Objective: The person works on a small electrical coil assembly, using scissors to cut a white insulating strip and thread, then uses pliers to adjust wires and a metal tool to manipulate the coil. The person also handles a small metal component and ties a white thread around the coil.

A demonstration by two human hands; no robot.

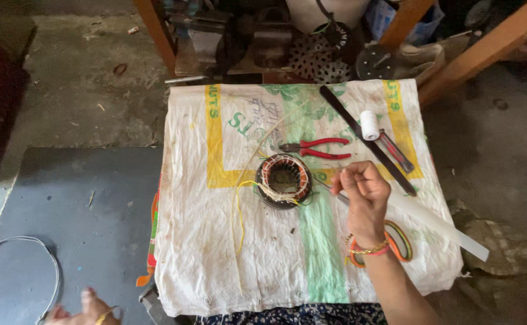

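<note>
We judge the winding work partly done: the motor coil (284, 180) sits wound on the sack (245, 259), loose yellow wires (237, 210) left untied. Our right hand (363, 195) is clenched on a thin tool (324, 188) beside the coil; left hand (89, 308) lies released on the floor, near left.

Stator (284, 180): round, dark core w/ copper windings, pale lacing on top; lies flat on sack, bore up, approx centre. Yellow lead trails off its left side, curving toward the near edge. Thin metal rod (325, 186): pinched in closed fist of right hand (363, 195), lies angled, tip just beside stator's right rim; contact can't tell.
</note>
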